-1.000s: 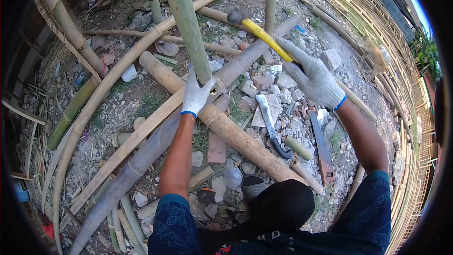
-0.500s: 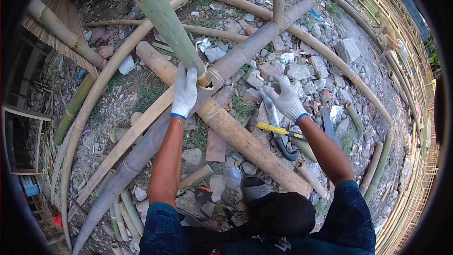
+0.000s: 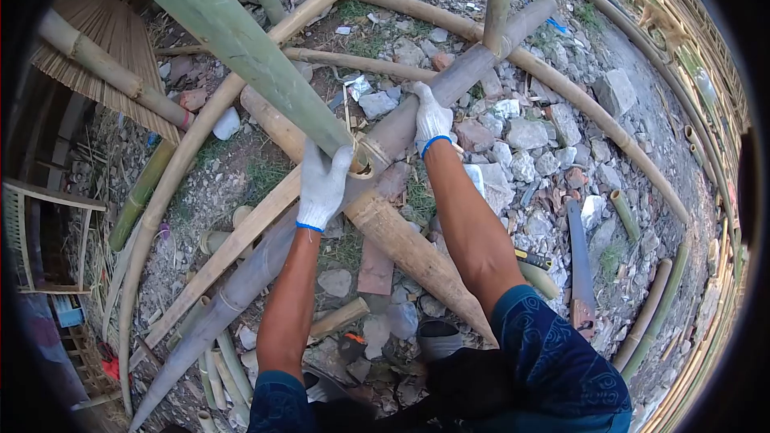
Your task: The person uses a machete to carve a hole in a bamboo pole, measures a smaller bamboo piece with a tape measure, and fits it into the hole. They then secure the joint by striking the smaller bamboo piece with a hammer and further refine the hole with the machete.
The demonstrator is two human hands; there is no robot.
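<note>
My left hand is wrapped round the lower end of a thick green bamboo pole. This pole slants down from the upper left, and its hollow end meets a grey bamboo pole lying diagonally. Over the upper part of the grey pole is my right hand, fingers curled and closed; what they hold, if anything, is hidden. A tan bamboo pole crosses near the joint. Both hands wear white gloves with blue cuffs.
Rubble and stones cover the ground. A handsaw lies at the right, near a black and yellow handle partly behind my right arm. An upright bamboo pole stands at the top. Long curved poles lie around.
My right hand has moved left and up from above the curved blade to the grey pole, its fingers now closed. That blade is hidden now. The view has shifted slightly.
</note>
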